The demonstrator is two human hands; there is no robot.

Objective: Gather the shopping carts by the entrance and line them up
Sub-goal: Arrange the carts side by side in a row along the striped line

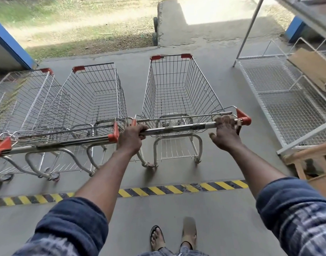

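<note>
A wire shopping cart [178, 93] with orange corner caps stands straight ahead of me on the concrete floor. My left hand [130, 138] grips the left end of its metal handle bar [180, 127]. My right hand [226, 132] rests on the bar's right end, fingers curled over it and thumb out. To its left stands a second cart [95, 97], its handle almost touching the first cart's. A third cart [23, 97] sits at the far left, partly cut off by the frame.
A yellow-and-black hazard strip [158, 190] crosses the floor behind the carts. White wire shelving [287, 100] with a cardboard piece stands on the right, a wooden frame [310, 163] beside it. Ahead, a concrete ramp [195, 28] leads outside; a blue wall edge [12, 45] is at left.
</note>
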